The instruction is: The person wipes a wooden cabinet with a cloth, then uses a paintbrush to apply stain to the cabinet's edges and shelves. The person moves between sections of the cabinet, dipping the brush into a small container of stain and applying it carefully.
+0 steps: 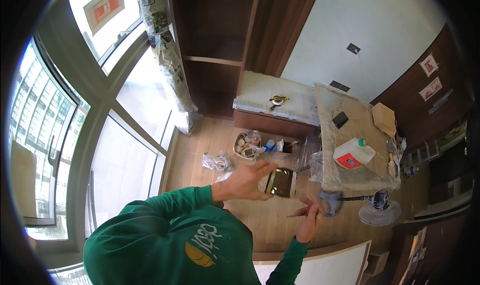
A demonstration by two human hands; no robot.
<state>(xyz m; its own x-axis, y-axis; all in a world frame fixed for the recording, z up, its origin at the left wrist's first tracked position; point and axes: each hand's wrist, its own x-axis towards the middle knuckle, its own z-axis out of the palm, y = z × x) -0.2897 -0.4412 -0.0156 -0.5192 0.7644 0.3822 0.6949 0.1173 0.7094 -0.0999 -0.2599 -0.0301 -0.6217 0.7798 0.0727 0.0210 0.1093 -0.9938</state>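
Observation:
My left hand (247, 181) grips the side of a small open container (283, 182) with glossy dark brown contents, held above the wooden floor. To its right, my right hand (310, 213) has its fingers bent around a thin tool (296, 215); its tip points left, below the container, and its kind cannot be told. The two hands are apart. Beyond them on the floor stand a tub of tape rolls and small items (247, 145), a blue-capped bottle (269, 145) and a dark open box (288, 147).
A plastic-covered table (337, 180) on the right bears a white jug (353, 153), a black phone-like object (340, 120), a cardboard box (384, 120) and a brush (392, 165). Near it stands a fan (379, 213). Tape and a cutter (278, 100) lie on a covered ledge. Windows line the left.

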